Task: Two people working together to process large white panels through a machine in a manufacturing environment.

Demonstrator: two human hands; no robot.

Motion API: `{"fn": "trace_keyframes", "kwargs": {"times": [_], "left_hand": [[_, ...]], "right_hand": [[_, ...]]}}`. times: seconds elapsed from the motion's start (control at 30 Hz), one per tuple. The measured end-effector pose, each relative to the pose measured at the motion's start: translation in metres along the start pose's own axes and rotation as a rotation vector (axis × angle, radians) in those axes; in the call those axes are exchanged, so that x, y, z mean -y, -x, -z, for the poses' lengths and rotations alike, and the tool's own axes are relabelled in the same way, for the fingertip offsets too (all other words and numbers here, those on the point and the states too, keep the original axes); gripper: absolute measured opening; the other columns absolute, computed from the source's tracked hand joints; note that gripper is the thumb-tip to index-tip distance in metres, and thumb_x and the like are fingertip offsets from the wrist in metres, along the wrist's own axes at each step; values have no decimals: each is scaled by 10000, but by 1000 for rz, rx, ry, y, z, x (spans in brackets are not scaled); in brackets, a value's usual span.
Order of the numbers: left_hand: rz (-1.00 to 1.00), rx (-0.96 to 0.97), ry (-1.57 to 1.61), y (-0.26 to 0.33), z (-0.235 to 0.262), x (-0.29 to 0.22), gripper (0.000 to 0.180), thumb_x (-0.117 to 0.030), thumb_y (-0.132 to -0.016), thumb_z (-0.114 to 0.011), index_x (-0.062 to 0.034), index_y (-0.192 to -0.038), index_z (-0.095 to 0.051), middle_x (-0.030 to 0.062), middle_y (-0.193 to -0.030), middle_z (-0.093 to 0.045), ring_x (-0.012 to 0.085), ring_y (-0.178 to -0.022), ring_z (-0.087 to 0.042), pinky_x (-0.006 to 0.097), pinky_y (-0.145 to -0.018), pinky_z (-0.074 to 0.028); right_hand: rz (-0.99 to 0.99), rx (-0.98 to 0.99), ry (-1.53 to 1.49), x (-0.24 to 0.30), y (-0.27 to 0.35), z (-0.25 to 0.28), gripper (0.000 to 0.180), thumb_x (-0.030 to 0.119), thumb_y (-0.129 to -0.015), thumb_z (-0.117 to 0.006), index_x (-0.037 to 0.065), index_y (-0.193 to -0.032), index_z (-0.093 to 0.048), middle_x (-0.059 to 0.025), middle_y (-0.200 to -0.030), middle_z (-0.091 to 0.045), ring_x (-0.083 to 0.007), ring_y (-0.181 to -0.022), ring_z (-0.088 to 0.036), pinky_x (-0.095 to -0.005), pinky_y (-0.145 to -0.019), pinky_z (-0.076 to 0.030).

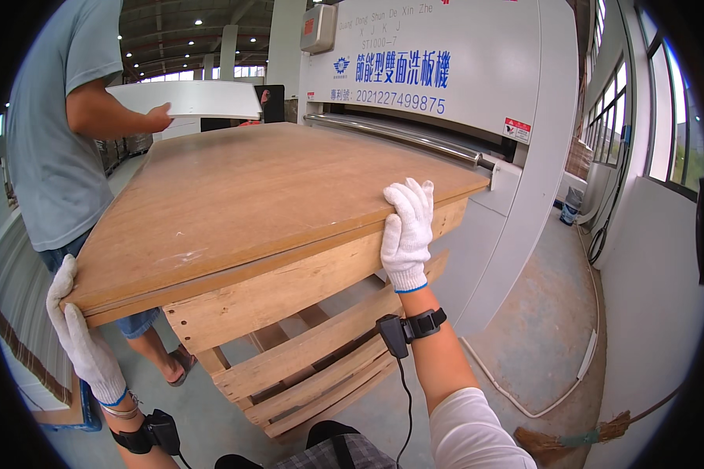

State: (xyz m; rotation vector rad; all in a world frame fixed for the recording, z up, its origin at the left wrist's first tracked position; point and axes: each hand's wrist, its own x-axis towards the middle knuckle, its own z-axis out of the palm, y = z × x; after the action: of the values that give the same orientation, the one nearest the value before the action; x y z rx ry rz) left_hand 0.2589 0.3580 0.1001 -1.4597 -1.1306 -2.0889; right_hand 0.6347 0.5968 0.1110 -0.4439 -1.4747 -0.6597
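White sleeve (477, 434) cloth is nearest, just below the right hand (408, 227). From the left, the left hand (84, 348), in a white glove, bends round the near corner of a brown wooden board (281, 187). Its fingers are close together; I cannot tell if they squeeze. Maybe they keep that corner straight. (A black wrist strap (137, 439) sits just below.) Past that hand stands a person in a pale blue shirt (62, 148), one arm out by a white panel (184, 102). Between the gloves, wooden pallets (289, 383) are under the board, likely to hold it up high. The right hand leans on the board's near edge, fingers straight and side by side, pinching nothing, perhaps to steady it. Beyond that hand, a white machine (477, 47) has a shiny roller (399, 137) beside the board.
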Motion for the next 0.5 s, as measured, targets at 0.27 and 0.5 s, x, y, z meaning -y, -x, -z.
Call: {"fn": "trace_keyframes", "kwargs": {"times": [0.27,0.5], "left_hand": [[-12,17,-28,0,1,1,426,-291,-985,-337,22,-1258,-431,211,-1358,-453,278,-1270,-422,392,-1111,-242],[-1,-3,70,0,2,6,406,-263,-983,-356,32,-1252,-430,226,-1367,-439,291,-1275,-413,403,-1113,-237]], "right_hand": [[1,5,8,-1,2,-1,255,162,-889,-470,52,-1075,-608,-119,-1095,-603,-331,-1163,-501,-523,-1111,-247],[-3,5,7,-1,1,-1,255,155,-886,-471,52,-1074,-609,-120,-1093,-604,-333,-1164,-502,-520,-1113,-245]]}}
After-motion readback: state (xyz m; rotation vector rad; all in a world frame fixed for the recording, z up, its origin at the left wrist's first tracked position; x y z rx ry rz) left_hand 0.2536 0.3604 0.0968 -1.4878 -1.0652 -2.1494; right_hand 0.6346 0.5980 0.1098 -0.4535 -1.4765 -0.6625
